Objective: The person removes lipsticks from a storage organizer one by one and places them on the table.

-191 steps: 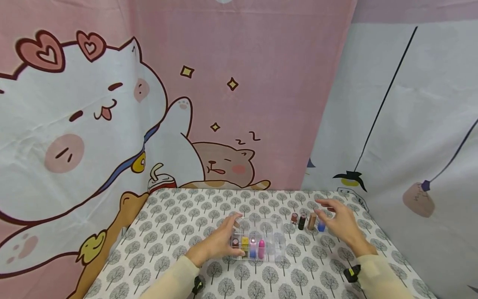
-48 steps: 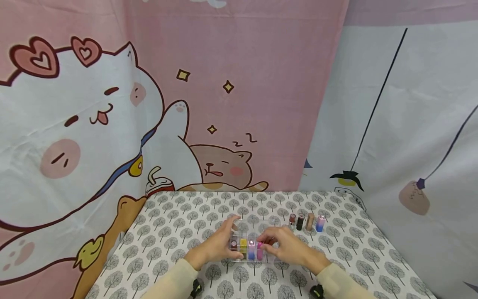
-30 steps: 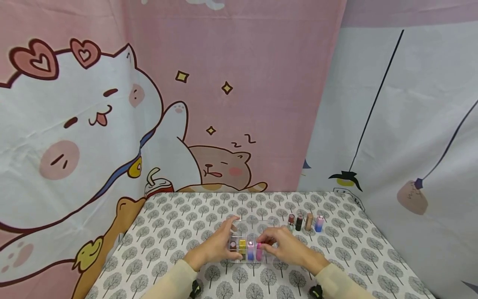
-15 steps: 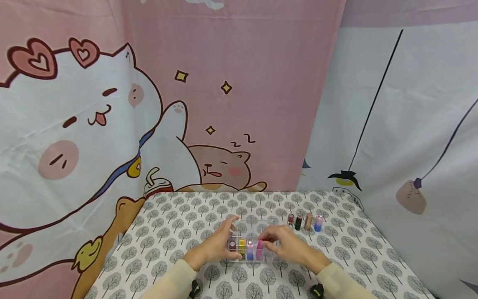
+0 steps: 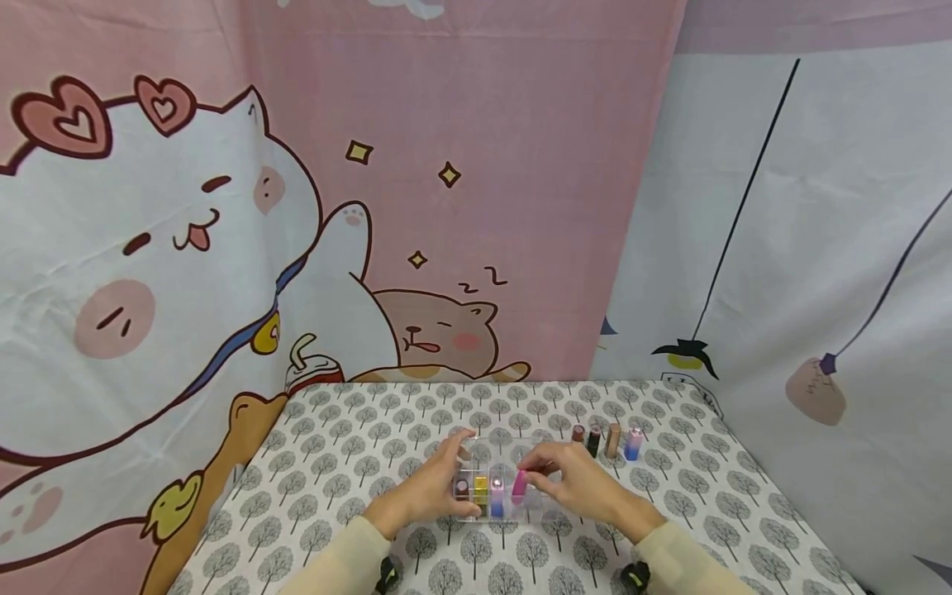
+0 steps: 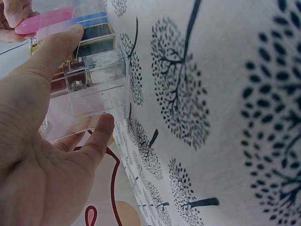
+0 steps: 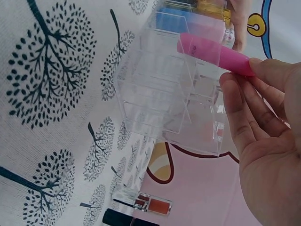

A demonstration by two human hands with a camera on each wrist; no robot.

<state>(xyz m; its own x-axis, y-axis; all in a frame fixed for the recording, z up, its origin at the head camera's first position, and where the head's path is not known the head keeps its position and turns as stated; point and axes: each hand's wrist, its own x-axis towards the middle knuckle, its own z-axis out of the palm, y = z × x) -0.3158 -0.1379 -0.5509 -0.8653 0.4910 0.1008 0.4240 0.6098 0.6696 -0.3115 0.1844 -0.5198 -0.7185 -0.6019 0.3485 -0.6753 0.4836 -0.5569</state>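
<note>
My left hand (image 5: 420,496) holds the left end of a clear plastic lipstick organizer (image 7: 146,94), thumb along the front and fingers behind. With thumb and fingertips, my right hand (image 5: 583,487) pinches the top of a bright pink lipstick tube (image 5: 519,486). The tube leans toward the right hand, its lower end still within an organizer compartment (image 7: 186,43). To its left stand a pink-and-blue lipstick (image 5: 497,498), a yellow-gold one (image 5: 480,487) and a dark reddish one (image 5: 463,489), each in a compartment. On the right, the organizer's compartments hold nothing.
Behind the right hand several lipsticks stand in a row on the tree-print cloth (image 5: 483,562): a reddish-brown one (image 5: 578,433), a black one (image 5: 593,440), a tan one (image 5: 612,440) and a pink-and-blue one (image 5: 633,444). A cartoon curtain (image 5: 521,207) hangs behind the table.
My right hand came from the back row to the organizer and took hold of the pink lipstick. The tube has risen slightly and tipped right. My left hand keeps its hold.
</note>
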